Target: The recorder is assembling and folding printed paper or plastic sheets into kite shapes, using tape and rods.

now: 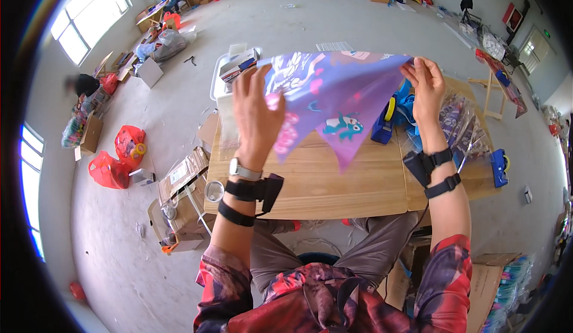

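Observation:
A thin purple plastic sheet (334, 97) with pink and white prints and a blue cartoon animal hangs stretched between my hands over the table. Its lower edge comes down in points. My right hand (428, 88) pinches its upper right corner between thumb and fingers. At its left end, the curled fingers of my left hand (258, 115) hold the upper edge; the exact grip is partly hidden. Close behind the sheet's right side stands a blue tape dispenser (382, 129) with a yellow roll. Blue material (406, 103) lies beside it, near my right wrist.
The wooden table (334, 192) carries clear-wrapped purple packs (462, 118) and a second blue tape dispenser (500, 167) on the right. At the left are a white tray (216, 76), a small box (237, 65) and a clear cup (215, 191). Red bags (110, 170) lie on the floor.

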Demonstrator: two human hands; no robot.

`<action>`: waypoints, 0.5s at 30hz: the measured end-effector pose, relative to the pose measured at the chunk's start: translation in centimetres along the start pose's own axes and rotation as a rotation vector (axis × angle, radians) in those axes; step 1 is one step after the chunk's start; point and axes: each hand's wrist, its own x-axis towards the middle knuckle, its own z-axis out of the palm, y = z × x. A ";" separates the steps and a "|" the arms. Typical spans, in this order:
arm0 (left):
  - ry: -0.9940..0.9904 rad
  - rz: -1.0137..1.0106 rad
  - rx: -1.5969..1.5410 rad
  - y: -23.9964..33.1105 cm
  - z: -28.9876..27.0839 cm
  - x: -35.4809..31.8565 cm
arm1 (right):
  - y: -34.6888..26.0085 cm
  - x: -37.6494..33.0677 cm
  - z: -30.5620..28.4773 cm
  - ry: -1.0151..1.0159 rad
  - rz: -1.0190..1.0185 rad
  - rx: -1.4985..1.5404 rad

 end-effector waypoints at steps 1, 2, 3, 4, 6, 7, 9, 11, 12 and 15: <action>-0.100 -0.073 -0.005 1.4 1.0 -0.1 | -0.4 -0.7 0.4 -0.005 -0.001 0.002; -0.148 -0.073 -0.146 2.2 2.5 -0.5 | -0.8 -1.5 0.9 -0.023 -0.010 -0.037; -0.181 -0.068 -0.202 3.5 3.6 -1.0 | -1.1 -2.3 1.5 -0.042 -0.019 -0.072; -0.192 -0.054 -0.198 5.2 5.2 -1.6 | -1.7 -3.0 2.2 -0.058 -0.035 -0.114; -0.137 -0.037 -0.246 8.6 6.9 -1.7 | -2.3 -4.3 3.8 -0.060 -0.031 -0.138; -0.096 -0.020 -0.261 9.6 7.6 -1.8 | -2.4 -5.0 4.8 -0.077 -0.031 -0.131; -0.061 -0.044 -0.320 9.7 9.2 -1.7 | -2.3 -5.9 6.3 -0.127 -0.068 -0.089; 0.128 -0.103 -0.280 9.1 10.8 -1.2 | -3.0 -6.4 7.5 -0.151 -0.070 -0.074; 0.209 -0.120 -0.296 9.1 11.2 -0.8 | -2.9 -6.4 7.5 -0.149 -0.064 -0.095; 0.213 -0.141 -0.226 7.3 10.6 -1.2 | -2.6 -6.2 7.6 -0.140 -0.068 -0.092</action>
